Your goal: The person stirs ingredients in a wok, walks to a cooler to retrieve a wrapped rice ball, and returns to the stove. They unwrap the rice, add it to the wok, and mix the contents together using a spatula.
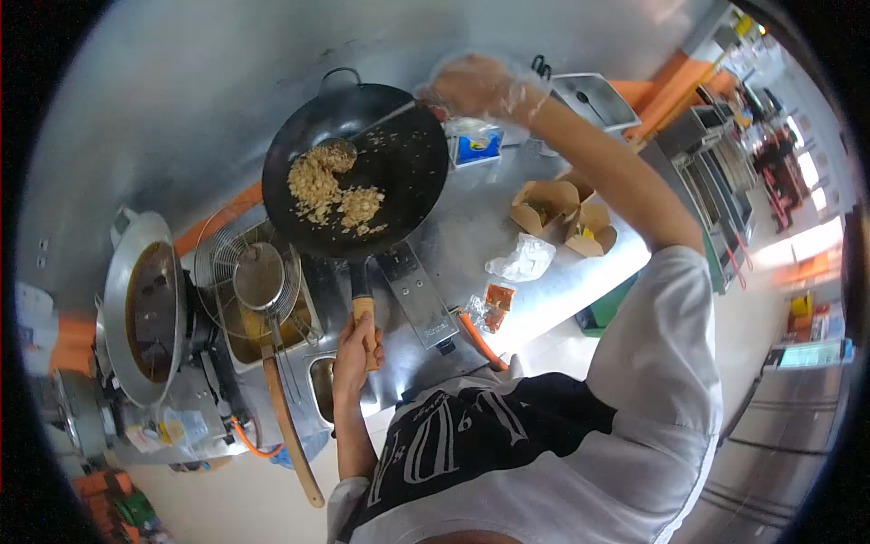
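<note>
My left hand (361,346) is wrapped round the wooden handle (362,306) of a black wok (412,181). The wok is tilted, so its inside faces me. Fried rice (315,186) lies in two heaps on its left side, with loose grains scattered about. In a clear plastic glove, my right hand (480,86) is closed on the handle of a metal ladle (385,118), above the wok's upper right rim. The ladle's bowl rests against the upper heap of rice.
Left of the wok, a strainer (259,275) with a wooden handle lies over a metal fryer tray. Farther left stands a large pan of dark oil (152,308). Cardboard food boxes (544,207), crumpled white plastic (523,259) and an orange packet (497,306) sit on the steel counter.
</note>
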A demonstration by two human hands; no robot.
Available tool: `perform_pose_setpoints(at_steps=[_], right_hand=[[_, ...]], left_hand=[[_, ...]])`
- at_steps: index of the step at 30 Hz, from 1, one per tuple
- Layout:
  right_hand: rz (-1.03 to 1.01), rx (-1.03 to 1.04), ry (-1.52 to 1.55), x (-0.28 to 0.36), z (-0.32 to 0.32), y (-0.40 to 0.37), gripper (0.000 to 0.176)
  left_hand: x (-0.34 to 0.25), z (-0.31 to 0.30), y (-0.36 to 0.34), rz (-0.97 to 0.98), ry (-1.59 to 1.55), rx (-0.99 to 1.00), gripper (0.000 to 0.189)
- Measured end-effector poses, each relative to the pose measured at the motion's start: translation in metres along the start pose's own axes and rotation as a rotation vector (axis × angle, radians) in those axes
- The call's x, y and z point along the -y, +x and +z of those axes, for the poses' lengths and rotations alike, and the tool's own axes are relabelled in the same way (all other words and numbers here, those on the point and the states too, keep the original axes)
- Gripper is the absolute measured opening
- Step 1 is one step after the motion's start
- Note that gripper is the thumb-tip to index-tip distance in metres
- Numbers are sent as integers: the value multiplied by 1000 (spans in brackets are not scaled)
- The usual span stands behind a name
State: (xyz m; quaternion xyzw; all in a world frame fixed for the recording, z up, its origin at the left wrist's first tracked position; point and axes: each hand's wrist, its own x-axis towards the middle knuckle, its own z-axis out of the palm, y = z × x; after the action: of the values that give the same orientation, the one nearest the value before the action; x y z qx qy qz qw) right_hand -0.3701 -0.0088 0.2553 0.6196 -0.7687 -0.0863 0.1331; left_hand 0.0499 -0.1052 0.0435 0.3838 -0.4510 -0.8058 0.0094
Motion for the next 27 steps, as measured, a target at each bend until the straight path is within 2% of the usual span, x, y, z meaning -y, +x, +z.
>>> perform_pose_setpoints(at_steps=[1, 3, 5, 7, 8, 10, 11, 13, 18, 20, 22, 23, 25, 26, 27], right_hand=[[20, 0, 6, -1, -22, -7, 32], [129, 338, 144, 12, -62, -13, 29], [-829, -547, 70, -38, 64, -21, 29], [-118, 408, 964, 33, 78, -38, 30], [-141, 419, 973, 54, 73, -46, 30], [-344, 213, 269, 67, 40, -54, 28], [-367, 214, 270, 73, 8, -56, 28], [-191, 628, 67, 77, -50, -55, 25], [-312, 428, 119, 88, 31, -56, 35], [-324, 372, 118, 66, 35, -69, 38], [-391, -199, 174, 36, 29, -93, 36], [-399, -200, 172, 36, 28, -94, 36], [-403, 361, 21, 54, 18, -102, 36], [-338, 380, -64, 84, -1, -105, 36], [-372, 168, -257, 94, 46, -106, 37]], left_hand=[[1, -1, 3, 4, -22, -18, 25], [0, -3, 4, 7, -27, -6, 25], [-5, 4, -2, 1, -22, -7, 26], [-4, 3, -1, -39, -50, -54, 27], [-5, 2, -2, -33, -36, -20, 27], [-1, -4, 5, -33, -44, 37, 28], [0, -2, 2, -30, -60, 20, 28], [-4, 1, -1, -32, -95, 17, 28], [-4, 1, -3, -46, -108, 48, 31], [-12, 0, -2, -34, -83, 68, 31], [-11, -5, -5, -46, -65, 39, 33], [-13, -5, -5, -42, -70, 36, 33], [-18, -5, -9, -63, -28, 29, 40], [-22, -7, -11, -63, -28, 22, 40], [-25, -5, -11, -79, -32, 26, 37]])
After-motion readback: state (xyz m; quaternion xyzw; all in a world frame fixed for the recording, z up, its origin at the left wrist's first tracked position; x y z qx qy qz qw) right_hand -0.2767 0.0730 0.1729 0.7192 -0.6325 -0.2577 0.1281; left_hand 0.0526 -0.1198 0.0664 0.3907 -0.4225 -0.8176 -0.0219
